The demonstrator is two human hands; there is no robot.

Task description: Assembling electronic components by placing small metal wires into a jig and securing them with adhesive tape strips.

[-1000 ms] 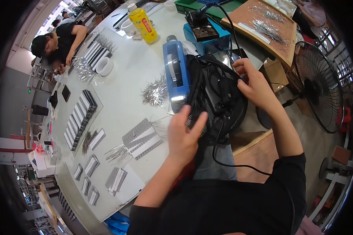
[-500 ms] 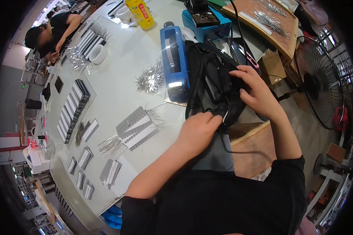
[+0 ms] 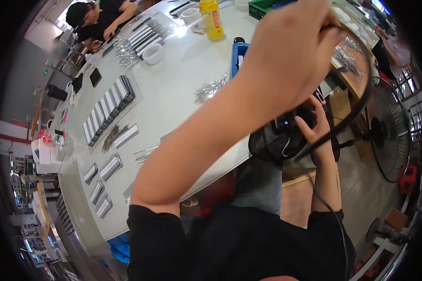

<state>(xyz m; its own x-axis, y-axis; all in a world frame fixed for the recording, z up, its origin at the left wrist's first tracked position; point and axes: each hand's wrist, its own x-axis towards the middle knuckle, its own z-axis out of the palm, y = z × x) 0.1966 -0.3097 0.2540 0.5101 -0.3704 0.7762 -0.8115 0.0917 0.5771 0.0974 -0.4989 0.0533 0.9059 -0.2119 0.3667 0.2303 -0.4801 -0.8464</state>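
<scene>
- White tabletop (image 3: 173,65): smooth and glossy, left of both hands; cable slack is best kept off it, since a loop could sweep loose pieces.
- Black mesh bag (image 3: 261,142): soft, rounded netting just left of the right fingers; it would need steadying against any pull.
- Black cable (image 3: 356,114): rubbery-looking, bowing right of the left grip, then down past the right hand; a slow lift with a wide curve should avoid kinks.
- Left hand (image 3: 290,51): raised, apparently curled around the cable.
- Right hand (image 3: 318,122): thumb and fingers spread beside the bag; whether it grips anything, I cannot tell.
- Small black device (image 3: 286,123): lit display, hard casing, just left of the right thumb.
</scene>
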